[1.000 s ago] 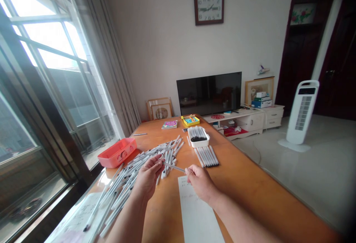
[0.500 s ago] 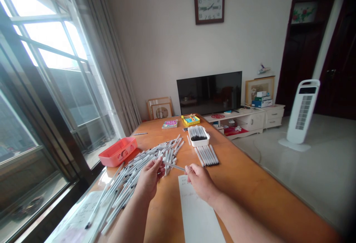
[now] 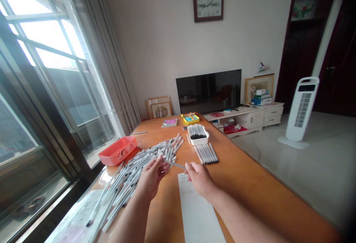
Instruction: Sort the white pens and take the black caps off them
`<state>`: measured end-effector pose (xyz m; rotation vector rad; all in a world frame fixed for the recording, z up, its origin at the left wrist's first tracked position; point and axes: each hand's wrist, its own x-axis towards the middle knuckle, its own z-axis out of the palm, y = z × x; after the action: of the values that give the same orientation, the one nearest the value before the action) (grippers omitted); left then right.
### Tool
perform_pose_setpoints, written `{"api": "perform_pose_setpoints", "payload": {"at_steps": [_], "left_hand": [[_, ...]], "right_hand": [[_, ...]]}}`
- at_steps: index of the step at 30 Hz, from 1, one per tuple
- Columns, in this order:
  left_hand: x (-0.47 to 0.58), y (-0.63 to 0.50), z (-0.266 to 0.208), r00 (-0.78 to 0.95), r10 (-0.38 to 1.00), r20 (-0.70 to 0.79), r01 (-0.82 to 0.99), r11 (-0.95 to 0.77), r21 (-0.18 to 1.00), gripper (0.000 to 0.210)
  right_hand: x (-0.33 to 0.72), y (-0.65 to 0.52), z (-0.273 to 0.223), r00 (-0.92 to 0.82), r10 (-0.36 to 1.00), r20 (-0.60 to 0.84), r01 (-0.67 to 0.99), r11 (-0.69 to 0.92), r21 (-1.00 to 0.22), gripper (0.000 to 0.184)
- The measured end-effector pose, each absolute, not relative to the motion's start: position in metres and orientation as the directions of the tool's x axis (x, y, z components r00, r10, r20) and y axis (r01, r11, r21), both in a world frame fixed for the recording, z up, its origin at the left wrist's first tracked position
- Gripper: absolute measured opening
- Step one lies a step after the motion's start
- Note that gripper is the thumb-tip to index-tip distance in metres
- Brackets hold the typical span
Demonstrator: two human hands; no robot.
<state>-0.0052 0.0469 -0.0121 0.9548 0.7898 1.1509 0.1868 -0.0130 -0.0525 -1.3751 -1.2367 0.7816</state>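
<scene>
A slim pen (image 3: 175, 164) is stretched between my two hands above the table. My left hand (image 3: 153, 173) pinches its left end, and my right hand (image 3: 200, 179) grips the right end with fingers curled round it. Below and left of my left hand spreads a loose heap of pens (image 3: 132, 174) with grey-white barrels and dark tips. Beyond my right hand lies a neat row of similar pens (image 3: 205, 153), dark ends toward me. Behind that row, a white box (image 3: 200, 141) holds many more. Under my right hand, a long sheet of paper (image 3: 200, 213) bears faint handwriting.
A red plastic bin (image 3: 111, 157) stands left of the heap. Farther back on the wooden table (image 3: 250, 198) are a lone pen (image 3: 140, 133), a colourful booklet (image 3: 169, 123) and a yellow box (image 3: 190, 119). Another written sheet (image 3: 75, 217) lies at front left, partly under pens.
The view has shifted slightly, so the background sits a little higher. Both hands keep nearly the same position, with the pen still held between them.
</scene>
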Motion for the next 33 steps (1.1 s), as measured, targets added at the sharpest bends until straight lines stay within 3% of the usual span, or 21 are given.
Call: {"api": "perform_pose_setpoints", "payload": {"at_steps": [7, 11, 22, 24, 29, 33], "left_hand": [[-0.005, 0.049, -0.014, 0.164, 0.986, -0.018, -0.366, 0.077, 0.927, 0.033], [-0.008, 0.050, -0.014, 0.207, 0.978, -0.031, -0.404, 0.114, 0.908, 0.032], [-0.007, 0.046, -0.008, 0.253, 0.967, 0.019, -0.448, 0.099, 0.889, 0.026], [-0.008, 0.047, -0.010, 0.217, 0.976, 0.005, -0.444, 0.094, 0.891, 0.025], [-0.008, 0.048, -0.011, 0.168, 0.985, -0.036, -0.431, 0.106, 0.896, 0.026], [-0.006, 0.046, -0.007, 0.213, 0.977, -0.025, -0.439, 0.119, 0.891, 0.024]], "right_hand": [[0.186, -0.019, -0.045, 0.249, 0.938, 0.242, 0.109, 0.221, -0.969, 0.032], [0.187, -0.023, -0.037, 0.226, 0.958, 0.177, 0.036, 0.174, -0.984, 0.029], [0.190, -0.024, -0.040, 0.050, 0.994, -0.092, -0.085, -0.088, -0.993, 0.060], [0.189, -0.023, -0.041, 0.063, 0.994, -0.085, -0.106, -0.078, -0.991, 0.059], [0.189, -0.025, -0.040, 0.072, 0.996, 0.049, -0.156, 0.060, -0.986, 0.036], [0.189, -0.026, -0.040, 0.065, 0.998, 0.019, -0.116, 0.026, -0.993, 0.037]]}}
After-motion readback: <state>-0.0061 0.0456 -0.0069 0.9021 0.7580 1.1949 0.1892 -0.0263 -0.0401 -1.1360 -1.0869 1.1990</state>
